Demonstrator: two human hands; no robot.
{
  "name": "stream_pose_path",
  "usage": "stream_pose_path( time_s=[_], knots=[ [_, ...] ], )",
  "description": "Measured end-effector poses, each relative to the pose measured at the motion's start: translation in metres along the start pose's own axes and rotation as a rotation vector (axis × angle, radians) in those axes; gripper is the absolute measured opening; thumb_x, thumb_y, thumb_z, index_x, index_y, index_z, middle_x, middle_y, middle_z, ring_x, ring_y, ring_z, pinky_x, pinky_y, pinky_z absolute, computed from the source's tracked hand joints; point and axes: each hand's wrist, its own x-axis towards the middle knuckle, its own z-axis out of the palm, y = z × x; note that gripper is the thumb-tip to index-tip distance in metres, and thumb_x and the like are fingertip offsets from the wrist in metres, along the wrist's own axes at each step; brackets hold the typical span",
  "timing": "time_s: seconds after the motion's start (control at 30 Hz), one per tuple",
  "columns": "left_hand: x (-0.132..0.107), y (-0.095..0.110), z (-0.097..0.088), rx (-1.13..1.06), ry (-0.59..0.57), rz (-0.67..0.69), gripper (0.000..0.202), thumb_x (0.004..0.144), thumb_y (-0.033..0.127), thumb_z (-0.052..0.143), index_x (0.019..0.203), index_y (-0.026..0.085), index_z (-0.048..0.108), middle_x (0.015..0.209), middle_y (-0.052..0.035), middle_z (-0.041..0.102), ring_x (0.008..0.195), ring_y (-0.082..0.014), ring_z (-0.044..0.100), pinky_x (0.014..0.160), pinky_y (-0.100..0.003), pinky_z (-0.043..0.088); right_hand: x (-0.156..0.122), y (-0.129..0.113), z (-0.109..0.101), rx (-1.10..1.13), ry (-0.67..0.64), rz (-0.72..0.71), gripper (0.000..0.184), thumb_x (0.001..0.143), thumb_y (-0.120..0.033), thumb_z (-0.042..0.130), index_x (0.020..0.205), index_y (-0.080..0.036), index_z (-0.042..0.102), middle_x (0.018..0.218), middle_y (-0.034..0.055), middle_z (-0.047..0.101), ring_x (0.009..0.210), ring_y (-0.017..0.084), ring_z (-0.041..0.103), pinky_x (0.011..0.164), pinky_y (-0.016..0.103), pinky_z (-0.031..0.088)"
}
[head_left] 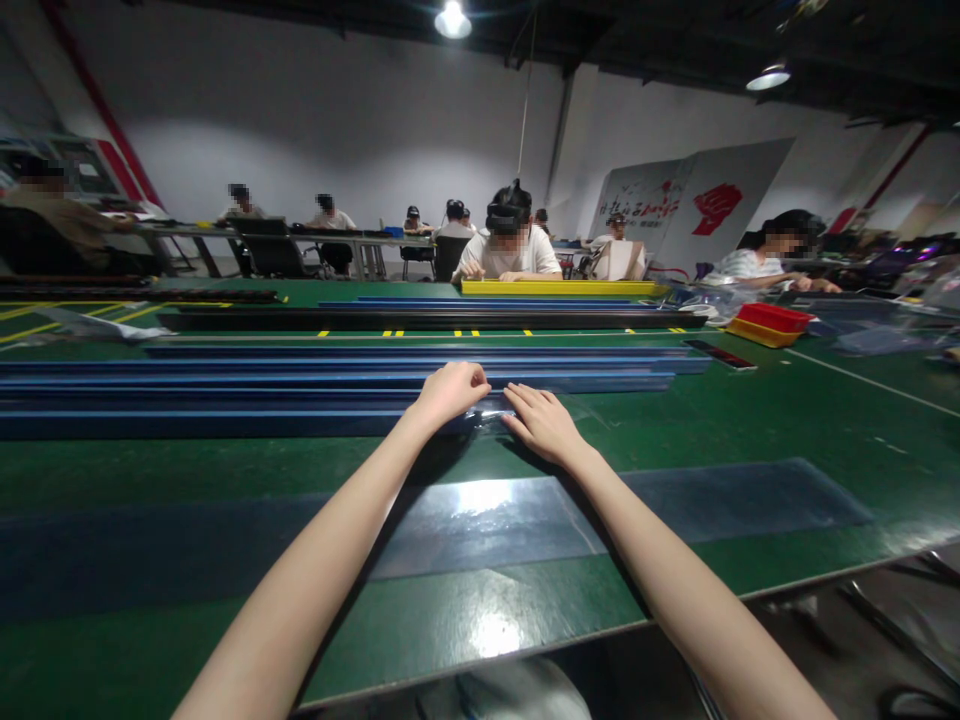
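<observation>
Head view: left hand (450, 390) is curled shut over the near blue strip (225, 420), which lies lengthwise on the green table (750, 420), in front of the other blue strips (337, 365). Right hand (544, 422) lies flat and open, pressing clear film (489, 420) at the strip's end. Risk, as judged: an uneven pull could tear the film or skid the strip into the others.

left hand (450, 390) fingertips curl under, hidden; can't tell what they pinch. blue strips (225, 385) and dark film sheet (675, 500) run off left edge. both forearms cut by bottom edge. writing on white board (652, 205) too small to read.
</observation>
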Motion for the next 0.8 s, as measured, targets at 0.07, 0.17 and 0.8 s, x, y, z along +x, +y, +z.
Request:
stream_pose_path(
  time_s=[0.07,0.17,0.8],
  knots=[
    [-0.001,0.004,-0.001,0.007,0.000,0.004,0.027,0.079,0.036,0.046,0.088,0.021,0.066,0.093,-0.0040,0.068,0.085,-0.0183,0.060,0.071,-0.023,0.044,0.001,0.000,0.000,-0.009,0.004,0.017,0.052,0.091,-0.042,0.028,0.132,-0.014,0.041,0.136,0.0112,0.042,0.126,0.021,0.036,0.100,0.036,0.028],
    [-0.003,0.007,0.000,0.031,-0.017,0.013,0.026,0.079,0.031,0.044,0.087,0.021,0.066,0.092,-0.0045,0.068,0.084,-0.0188,0.060,0.071,-0.024,0.044,0.003,0.001,0.001,-0.014,0.002,0.053,0.051,0.091,-0.042,0.027,0.131,-0.014,0.042,0.135,0.0098,0.043,0.125,0.020,0.038,0.099,0.036,0.029],
    [-0.004,0.005,0.016,0.162,-0.319,0.196,0.053,0.084,0.046,0.040,0.126,0.015,0.046,0.137,-0.0132,0.039,0.124,-0.0265,0.038,0.100,-0.036,0.032,0.004,0.011,0.003,-0.011,0.039,0.221,0.045,0.093,-0.036,0.026,0.122,-0.014,0.052,0.126,0.0080,0.054,0.117,0.020,0.046,0.096,0.035,0.031]
  ],
)
